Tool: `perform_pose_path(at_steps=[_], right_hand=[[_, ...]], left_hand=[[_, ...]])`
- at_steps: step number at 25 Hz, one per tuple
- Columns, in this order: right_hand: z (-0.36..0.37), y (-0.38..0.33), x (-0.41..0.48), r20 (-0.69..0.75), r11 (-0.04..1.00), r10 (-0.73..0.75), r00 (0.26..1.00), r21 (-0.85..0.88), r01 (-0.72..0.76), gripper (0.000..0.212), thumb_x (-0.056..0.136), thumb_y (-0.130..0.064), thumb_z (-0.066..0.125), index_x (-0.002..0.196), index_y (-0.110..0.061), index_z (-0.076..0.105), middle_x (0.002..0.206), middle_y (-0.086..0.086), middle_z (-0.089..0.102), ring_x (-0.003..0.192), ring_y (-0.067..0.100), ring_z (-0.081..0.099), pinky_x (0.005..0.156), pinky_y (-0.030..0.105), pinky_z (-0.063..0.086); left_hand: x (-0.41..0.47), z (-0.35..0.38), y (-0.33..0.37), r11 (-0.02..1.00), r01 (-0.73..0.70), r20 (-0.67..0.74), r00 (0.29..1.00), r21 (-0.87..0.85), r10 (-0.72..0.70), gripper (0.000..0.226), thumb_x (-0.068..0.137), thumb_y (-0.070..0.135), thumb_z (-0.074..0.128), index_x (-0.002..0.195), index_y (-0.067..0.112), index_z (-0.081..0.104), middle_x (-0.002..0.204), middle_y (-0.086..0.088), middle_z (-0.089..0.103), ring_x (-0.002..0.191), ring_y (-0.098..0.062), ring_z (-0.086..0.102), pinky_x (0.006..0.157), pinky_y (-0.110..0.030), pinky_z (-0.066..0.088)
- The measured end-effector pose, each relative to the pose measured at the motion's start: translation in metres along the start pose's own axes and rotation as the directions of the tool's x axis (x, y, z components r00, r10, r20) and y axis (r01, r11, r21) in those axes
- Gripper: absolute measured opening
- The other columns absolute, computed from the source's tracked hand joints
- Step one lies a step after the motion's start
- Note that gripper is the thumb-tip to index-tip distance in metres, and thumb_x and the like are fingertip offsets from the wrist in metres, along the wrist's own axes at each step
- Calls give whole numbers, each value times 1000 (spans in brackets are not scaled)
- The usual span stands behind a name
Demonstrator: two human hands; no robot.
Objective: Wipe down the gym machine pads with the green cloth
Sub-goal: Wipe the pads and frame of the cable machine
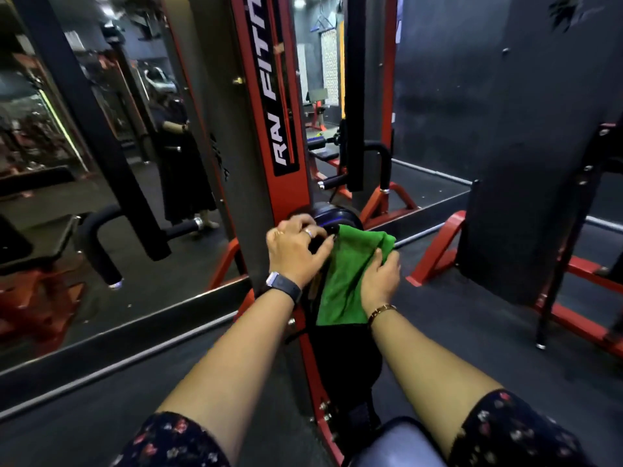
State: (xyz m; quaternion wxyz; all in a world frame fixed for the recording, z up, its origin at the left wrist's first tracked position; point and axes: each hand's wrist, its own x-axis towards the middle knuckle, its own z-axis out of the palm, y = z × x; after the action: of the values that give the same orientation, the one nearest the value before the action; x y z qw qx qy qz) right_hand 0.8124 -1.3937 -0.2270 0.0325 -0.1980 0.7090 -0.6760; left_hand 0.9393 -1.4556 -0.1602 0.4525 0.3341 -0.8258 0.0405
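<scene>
The green cloth (347,274) drapes over a black round pad (332,219) low on the red machine post (266,96). My right hand (381,281) presses on the cloth's right side, thumb lying over the fabric. My left hand (296,251) grips the pad's left end beside the cloth, fingers curled around it. A second pad, grey-blue (397,443), shows at the bottom edge between my arms. Most of the black pad is hidden under the cloth and my hands.
A large wall mirror (101,146) fills the left, reflecting a person in dark clothes and a bench. A black upright backrest pad (526,163) on a red frame (438,251) stands to the right. Dark rubber floor (472,332) lies around the machine.
</scene>
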Motion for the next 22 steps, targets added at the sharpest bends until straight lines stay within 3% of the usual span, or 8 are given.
perform_pose_path(at_steps=[5,8,11,14,17,20,22], right_hand=[[23,6,15,9,996,-39,999,78,38,23,97,-18,47,103,4,50,108,24,56,98,40,54,78,38,36],[28,11,17,15,991,-96,995,92,94,26,96,-19,47,117,-4,47,110,17,58,95,36,57,76,37,42],[29,15,10,-31,966,-255,966,23,256,24,93,-14,49,113,-1,49,106,20,55,89,38,58,76,36,40],[29,11,1,-34,911,-400,916,-129,393,21,92,-24,40,108,-12,47,107,20,53,85,39,58,72,41,51],[28,14,-13,21,873,-421,907,-261,412,52,91,-48,36,121,-7,49,125,22,49,105,40,51,88,49,48],[26,26,-36,257,754,-436,862,-419,506,99,74,-81,32,148,-16,15,152,22,17,134,37,22,107,55,22],[27,29,-38,361,689,-439,823,-453,566,109,66,-84,42,150,-30,-4,156,19,-4,143,38,4,109,63,14]], left_hand=[[69,1,-37,963,-58,205,972,-263,114,33,84,30,42,103,18,67,111,-3,63,107,-22,56,99,-38,41],[72,18,-30,933,-45,383,904,-357,190,34,86,17,43,113,15,64,116,3,59,112,-15,53,103,-23,36],[66,27,-33,902,-25,392,896,-430,212,37,85,11,43,115,19,63,118,9,57,115,-7,49,101,-9,30],[65,27,-38,904,-44,391,892,-425,228,39,85,11,43,119,17,62,125,4,58,121,-10,49,107,-19,32],[60,26,-38,918,-113,401,874,-379,274,45,85,15,43,127,15,56,133,-4,55,127,-14,45,110,-25,30],[57,22,-46,885,-316,391,808,-343,440,50,87,24,41,135,10,48,140,-9,47,135,-18,35,115,-28,23],[62,17,-53,826,-459,415,715,-327,562,52,89,25,40,137,7,43,144,-11,42,138,-22,31,116,-27,19]])
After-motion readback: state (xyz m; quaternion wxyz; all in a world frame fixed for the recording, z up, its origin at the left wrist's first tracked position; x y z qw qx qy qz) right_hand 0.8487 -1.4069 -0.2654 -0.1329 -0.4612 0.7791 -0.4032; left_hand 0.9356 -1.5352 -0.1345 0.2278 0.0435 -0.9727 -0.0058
